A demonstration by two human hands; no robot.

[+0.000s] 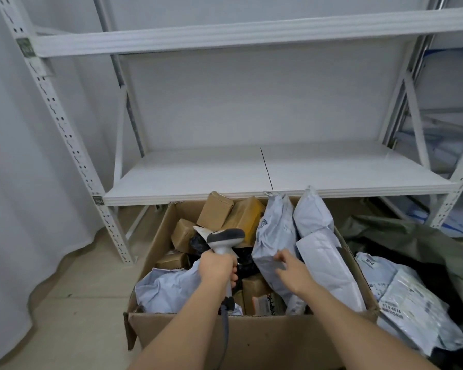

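Cool, even indoor light; fair sharpness at centre.
Diffuse illumination, source out of view; soft shadows beneath the lower shelf and inside the cardboard box; rack upright bows with wide-angle distortion; right margin blurred and washed blue.

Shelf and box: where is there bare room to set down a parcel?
The white shelf board just beyond the cardboard box lies bare, as does the floor left of the box. Inside the box the parcels are crowded.
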